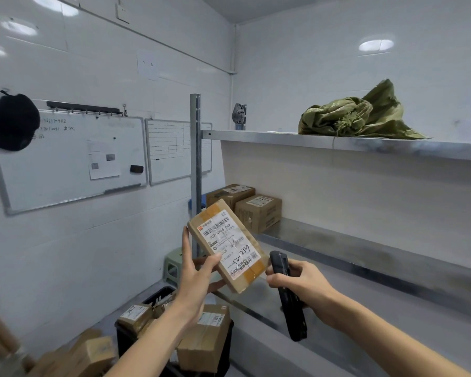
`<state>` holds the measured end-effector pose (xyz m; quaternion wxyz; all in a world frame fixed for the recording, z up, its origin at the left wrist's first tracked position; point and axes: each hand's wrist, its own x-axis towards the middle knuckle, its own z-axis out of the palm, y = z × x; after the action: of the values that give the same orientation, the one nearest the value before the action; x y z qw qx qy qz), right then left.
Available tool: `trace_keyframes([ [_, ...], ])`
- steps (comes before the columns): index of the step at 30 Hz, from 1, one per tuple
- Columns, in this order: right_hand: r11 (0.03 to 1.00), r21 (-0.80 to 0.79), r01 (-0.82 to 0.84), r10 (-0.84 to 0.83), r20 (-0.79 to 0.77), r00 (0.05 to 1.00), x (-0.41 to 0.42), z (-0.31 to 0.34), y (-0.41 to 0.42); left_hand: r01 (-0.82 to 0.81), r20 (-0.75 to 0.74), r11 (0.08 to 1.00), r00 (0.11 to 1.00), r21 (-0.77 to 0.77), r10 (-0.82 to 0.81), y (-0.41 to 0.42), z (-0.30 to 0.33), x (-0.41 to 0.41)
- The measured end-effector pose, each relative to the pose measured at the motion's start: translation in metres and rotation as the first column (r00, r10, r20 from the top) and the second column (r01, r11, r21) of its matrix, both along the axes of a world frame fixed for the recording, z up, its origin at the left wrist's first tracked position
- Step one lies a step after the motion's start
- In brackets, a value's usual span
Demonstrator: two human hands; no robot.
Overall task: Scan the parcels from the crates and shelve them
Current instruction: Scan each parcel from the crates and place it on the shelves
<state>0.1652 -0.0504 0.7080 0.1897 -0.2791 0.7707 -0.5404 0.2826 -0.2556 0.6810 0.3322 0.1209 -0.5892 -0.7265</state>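
Right, parcel (227,244) held tilted, label up, in front of the middle shelf (365,257); left hand (195,277) pinches only its lower edge, so it could slip. Right hand (299,280) wraps the scanner (287,292), aimed aside; scan may miss. Crate (174,330) below.

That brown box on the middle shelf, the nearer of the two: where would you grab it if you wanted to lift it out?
Probably across its two side faces, coming from the open front of the shelf. The nearer box stands upright with a corner turned toward the camera, and the second box sits close behind on its left, so that side looks tight; top and front stay free. A label covers its top.
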Motion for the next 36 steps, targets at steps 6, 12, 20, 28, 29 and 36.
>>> trace_keyframes([
  [6, 0.998, -0.053, -0.016, 0.016, 0.01, 1.0, -0.003, 0.001, 0.005, -0.046, 0.015, 0.999, 0.999, -0.003, 0.046, 0.001, 0.0, -0.006],
  [12, 0.999, -0.041, -0.024, 0.024, -0.007, 1.0, -0.005, 0.002, 0.01, -0.054, 0.052, 0.991, 0.997, -0.12, 0.061, -0.002, 0.005, -0.01],
  [20, 0.998, -0.066, 0.022, -0.023, -0.011, 1.0, -0.012, 0.004, 0.016, -0.158, 0.027, 0.984, 0.987, -0.077, 0.161, -0.001, 0.009, -0.014],
  [28, 0.993, -0.112, 0.043, -0.045, -0.015, 0.999, -0.016, 0.006, 0.016, -0.21, -0.012, 0.97, 0.978, -0.126, 0.21, -0.004, 0.009, -0.012],
  [29, 0.992, -0.121, 0.044, -0.045, -0.009, 0.999, -0.017, 0.007, 0.015, -0.202, -0.009, 0.971, 0.979, -0.127, 0.202, -0.004, 0.009, -0.011],
  [36, 0.992, -0.119, 0.032, -0.03, 0.019, 0.999, -0.018, 0.009, 0.018, -0.188, 0.021, 0.969, 0.981, -0.162, 0.193, -0.002, 0.01, -0.01],
])
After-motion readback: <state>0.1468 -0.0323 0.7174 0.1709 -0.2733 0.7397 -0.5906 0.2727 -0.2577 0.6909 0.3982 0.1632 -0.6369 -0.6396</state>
